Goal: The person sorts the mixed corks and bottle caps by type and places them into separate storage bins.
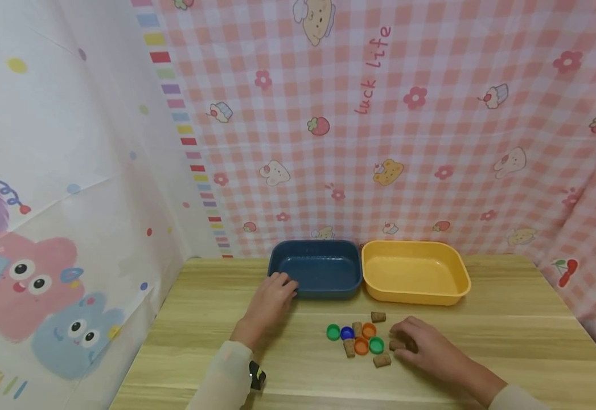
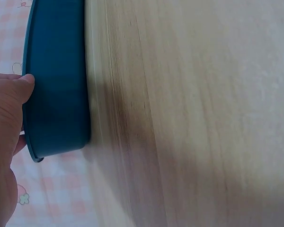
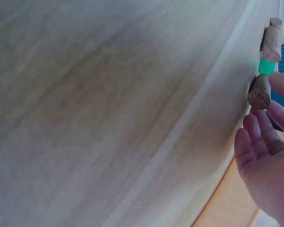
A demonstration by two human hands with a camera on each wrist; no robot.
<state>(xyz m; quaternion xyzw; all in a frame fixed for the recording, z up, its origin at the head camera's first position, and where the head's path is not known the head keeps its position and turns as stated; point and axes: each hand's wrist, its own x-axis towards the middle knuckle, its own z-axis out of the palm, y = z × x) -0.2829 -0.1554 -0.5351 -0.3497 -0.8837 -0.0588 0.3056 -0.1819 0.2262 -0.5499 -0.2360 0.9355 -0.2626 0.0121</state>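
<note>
My left hand [image 1: 271,302] grips the near left rim of a dark blue plastic basin [image 1: 323,295]. In the left wrist view its thumb [image 2: 27,87] lies at the rim on the outer wall, and most of the other fingers are hidden. My right hand [image 1: 428,347] is low over the table, thumb and fingers apart on either side of a cork stopper [image 3: 260,92] that lies on the wood. To its left lie more corks [image 1: 382,360], two green bottle caps [image 1: 333,332], a blue cap [image 1: 347,333] and two orange caps [image 1: 361,345].
A yellow basin [image 1: 415,297] stands right beside the blue one at the back of the wooden table [image 1: 308,387]. Behind them hangs a pink checked cloth [image 1: 349,148], and a white printed cloth [image 1: 113,228] covers the left side. Another cork [image 1: 378,316] lies close before the yellow basin.
</note>
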